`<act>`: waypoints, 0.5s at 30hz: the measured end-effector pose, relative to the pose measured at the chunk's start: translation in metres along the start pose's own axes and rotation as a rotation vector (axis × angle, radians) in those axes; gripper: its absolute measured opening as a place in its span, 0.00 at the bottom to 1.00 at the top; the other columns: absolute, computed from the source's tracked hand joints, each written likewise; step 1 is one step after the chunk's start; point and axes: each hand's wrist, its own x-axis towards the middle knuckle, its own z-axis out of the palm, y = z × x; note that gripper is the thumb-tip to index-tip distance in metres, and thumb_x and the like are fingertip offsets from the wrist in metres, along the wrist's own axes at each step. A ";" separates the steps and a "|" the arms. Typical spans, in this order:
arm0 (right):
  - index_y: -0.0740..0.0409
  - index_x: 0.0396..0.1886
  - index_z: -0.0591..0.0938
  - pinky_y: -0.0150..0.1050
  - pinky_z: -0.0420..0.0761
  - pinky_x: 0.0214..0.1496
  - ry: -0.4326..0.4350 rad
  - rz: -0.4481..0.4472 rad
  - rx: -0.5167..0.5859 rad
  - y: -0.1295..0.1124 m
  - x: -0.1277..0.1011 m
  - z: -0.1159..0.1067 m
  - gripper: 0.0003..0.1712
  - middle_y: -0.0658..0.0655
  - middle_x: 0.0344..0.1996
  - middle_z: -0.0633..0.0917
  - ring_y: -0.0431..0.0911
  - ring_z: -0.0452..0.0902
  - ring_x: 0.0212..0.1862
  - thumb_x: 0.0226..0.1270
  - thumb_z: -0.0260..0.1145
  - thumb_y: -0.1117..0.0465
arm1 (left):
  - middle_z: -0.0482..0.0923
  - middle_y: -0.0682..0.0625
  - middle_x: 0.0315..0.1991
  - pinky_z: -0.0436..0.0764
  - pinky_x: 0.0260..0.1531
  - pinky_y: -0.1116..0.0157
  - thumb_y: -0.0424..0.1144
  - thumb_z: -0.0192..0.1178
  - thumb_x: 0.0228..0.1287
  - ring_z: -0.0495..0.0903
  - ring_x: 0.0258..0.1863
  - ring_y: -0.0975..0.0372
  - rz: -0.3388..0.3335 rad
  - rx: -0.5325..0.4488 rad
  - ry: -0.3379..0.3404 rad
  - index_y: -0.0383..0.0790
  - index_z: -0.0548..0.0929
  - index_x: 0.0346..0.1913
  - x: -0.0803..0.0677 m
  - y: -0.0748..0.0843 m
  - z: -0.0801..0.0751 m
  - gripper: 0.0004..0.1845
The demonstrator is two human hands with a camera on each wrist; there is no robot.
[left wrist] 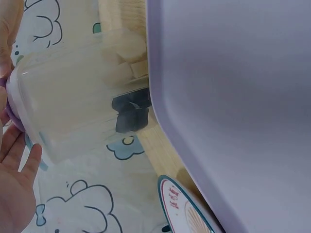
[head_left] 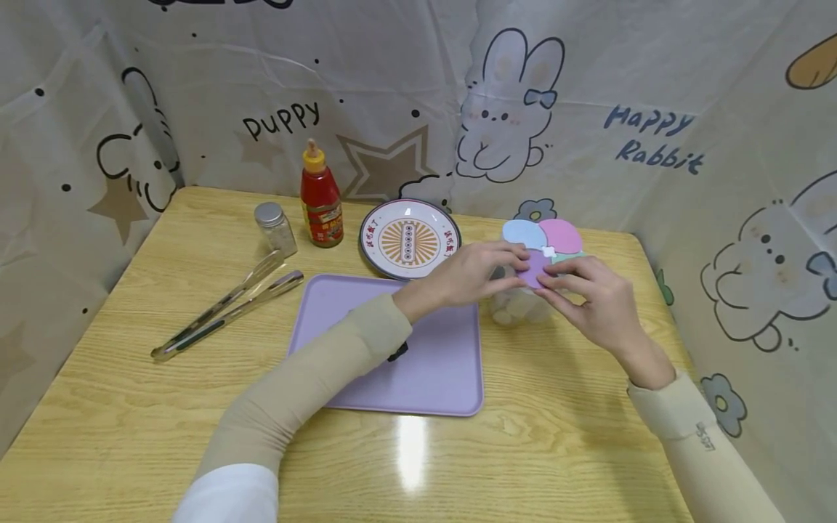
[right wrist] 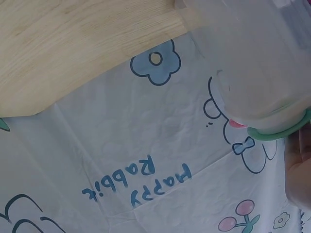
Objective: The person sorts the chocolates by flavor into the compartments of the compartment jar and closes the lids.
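A clear plastic canister stands right of the tray, with pale pieces and a dark packet at its bottom. Its petal-shaped lid has blue, pink, green and purple sections. My left hand holds the purple section from its left side, finger and thumb at its edge. From the other side my right hand pinches the same section, its thumb at the front edge. Fingers cover part of the lid. In the right wrist view the green section shows beside the hand.
A lilac tray lies under my left forearm, which partly hides a black item on it. Behind stand a patterned plate, a red sauce bottle and a shaker jar. Metal tongs lie at left.
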 end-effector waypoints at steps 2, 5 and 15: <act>0.62 0.34 0.93 0.42 0.80 0.37 -0.001 0.014 0.006 -0.001 0.000 0.000 0.28 0.62 0.36 0.90 0.56 0.86 0.39 0.77 0.65 0.42 | 0.82 0.47 0.68 0.74 0.73 0.66 0.43 0.66 0.75 0.79 0.72 0.57 0.004 -0.004 0.006 0.40 0.88 0.58 0.000 -0.001 0.001 0.15; 0.63 0.33 0.92 0.43 0.81 0.39 -0.006 0.017 0.006 -0.002 -0.001 0.001 0.29 0.62 0.36 0.90 0.56 0.85 0.40 0.78 0.64 0.42 | 0.82 0.46 0.68 0.75 0.72 0.66 0.43 0.66 0.75 0.80 0.71 0.57 0.011 0.006 0.008 0.40 0.88 0.57 0.001 0.000 0.002 0.15; 0.64 0.33 0.93 0.46 0.83 0.41 -0.004 -0.023 0.010 -0.002 -0.005 0.005 0.27 0.61 0.37 0.90 0.56 0.86 0.42 0.77 0.65 0.44 | 0.82 0.46 0.68 0.78 0.68 0.67 0.43 0.66 0.74 0.82 0.68 0.57 0.031 0.044 0.012 0.41 0.88 0.57 -0.002 0.001 0.001 0.15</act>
